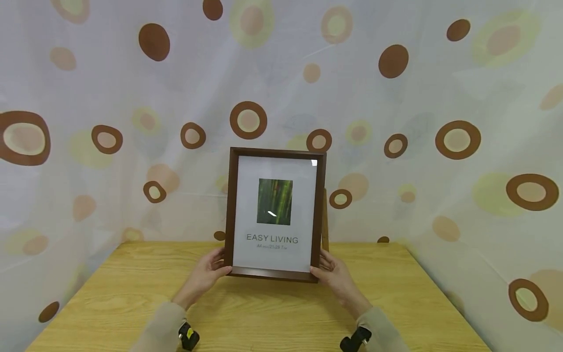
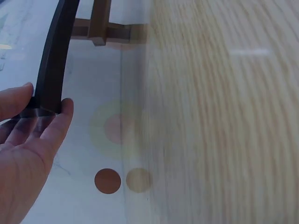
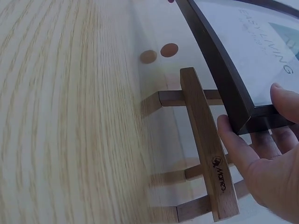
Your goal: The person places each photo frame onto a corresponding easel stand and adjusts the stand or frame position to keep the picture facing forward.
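A dark brown picture frame [image 1: 274, 232] with a white sheet reading "EASY LIVING" and a small green picture [image 1: 274, 202] stands nearly upright, facing me. My left hand [image 1: 205, 268] grips its lower left corner, thumb in front and fingers behind and beneath. At the lower right corner, my right hand [image 1: 334, 276] holds it the same way. Behind the frame is a wooden easel [image 3: 203, 135], with dark lettering on one bar; the head view shows only a strip of it past the frame's right side. In the left wrist view, the frame's corner sits between thumb and fingers.
The light wooden table [image 1: 145, 293] extends around and below both hands. A white curtain [image 1: 281, 78] with brown, peach and green spots hangs behind the table and along both sides. Black wrist cameras sit on the beige sleeves [image 1: 162, 327].
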The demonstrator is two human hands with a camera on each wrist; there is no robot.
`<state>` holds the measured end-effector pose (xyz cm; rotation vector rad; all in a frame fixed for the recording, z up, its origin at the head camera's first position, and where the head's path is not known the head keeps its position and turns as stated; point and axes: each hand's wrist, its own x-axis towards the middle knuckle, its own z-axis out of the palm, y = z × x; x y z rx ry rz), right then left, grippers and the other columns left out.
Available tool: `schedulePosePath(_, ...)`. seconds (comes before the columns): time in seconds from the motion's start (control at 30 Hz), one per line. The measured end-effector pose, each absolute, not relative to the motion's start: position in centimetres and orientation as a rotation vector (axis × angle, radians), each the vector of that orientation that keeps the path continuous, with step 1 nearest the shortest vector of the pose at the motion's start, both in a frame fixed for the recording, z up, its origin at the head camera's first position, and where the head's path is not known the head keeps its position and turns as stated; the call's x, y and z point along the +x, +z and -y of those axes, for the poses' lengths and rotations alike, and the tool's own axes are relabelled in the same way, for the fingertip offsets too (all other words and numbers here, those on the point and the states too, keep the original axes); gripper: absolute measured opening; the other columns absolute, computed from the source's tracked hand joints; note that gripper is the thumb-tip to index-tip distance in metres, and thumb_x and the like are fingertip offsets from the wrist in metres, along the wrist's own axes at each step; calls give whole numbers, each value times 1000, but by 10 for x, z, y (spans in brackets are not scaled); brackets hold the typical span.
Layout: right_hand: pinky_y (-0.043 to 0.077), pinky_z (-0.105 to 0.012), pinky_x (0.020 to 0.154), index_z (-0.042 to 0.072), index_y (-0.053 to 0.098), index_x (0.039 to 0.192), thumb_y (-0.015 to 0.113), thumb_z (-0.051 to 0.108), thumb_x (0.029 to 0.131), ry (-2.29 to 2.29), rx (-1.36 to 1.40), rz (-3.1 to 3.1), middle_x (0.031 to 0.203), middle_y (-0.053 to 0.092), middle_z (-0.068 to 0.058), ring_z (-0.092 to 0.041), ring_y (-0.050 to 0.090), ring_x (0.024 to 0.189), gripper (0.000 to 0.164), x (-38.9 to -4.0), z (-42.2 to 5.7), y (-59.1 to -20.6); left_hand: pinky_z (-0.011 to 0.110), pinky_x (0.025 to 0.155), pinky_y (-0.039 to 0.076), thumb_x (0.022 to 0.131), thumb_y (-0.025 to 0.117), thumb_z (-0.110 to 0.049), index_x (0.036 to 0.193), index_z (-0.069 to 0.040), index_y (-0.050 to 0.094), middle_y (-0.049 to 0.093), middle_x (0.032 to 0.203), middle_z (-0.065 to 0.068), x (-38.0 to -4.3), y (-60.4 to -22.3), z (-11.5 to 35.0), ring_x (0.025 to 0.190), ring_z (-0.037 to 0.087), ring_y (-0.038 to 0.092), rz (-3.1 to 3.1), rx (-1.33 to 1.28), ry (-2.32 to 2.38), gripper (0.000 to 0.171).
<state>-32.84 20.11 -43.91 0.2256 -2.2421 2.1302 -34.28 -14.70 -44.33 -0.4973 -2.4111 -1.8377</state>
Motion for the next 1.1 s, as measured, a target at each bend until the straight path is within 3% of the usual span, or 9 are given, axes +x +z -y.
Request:
schedulePosePath(0.37,54,-28,85,3,33,152,64,2,92,2101,217,2245,145,48,-24,-35,50,130,67,-330,-212,-439,40,95,54,91,62,4,146,4,39,54,138,25,-350,-452,129,122,39,56,2327,-438,-1916,59)
schedulePosePath(0.63,54,-27,87,5,31,153,64,1,92,2130,230,2219,148,45,-23,-36,48,132,69,-330,-220,-439,45,98,52,93,62,1,148,1,39,51,141,22,-354,-453,123,124,38,55,2329,-458,-1927,60)
schedulePosePath(0.83,55,-28,87,6,31,153,64,1,92,2128,202,2212,148,44,-24,-37,47,132,69,-331,-223,-439,41,95,54,92,62,3,148,3,37,48,145,23,-360,-456,117,122,37,56,2307,-436,-1940,62)
schedulePosePath(1.1,54,-23,85,5,29,154,64,3,93,2089,167,2229,148,44,-26,-37,45,134,70,-337,-228,-441,41,94,55,91,62,7,143,6,43,56,135,27,-364,-456,108,120,40,58,2273,-462,-1919,56)
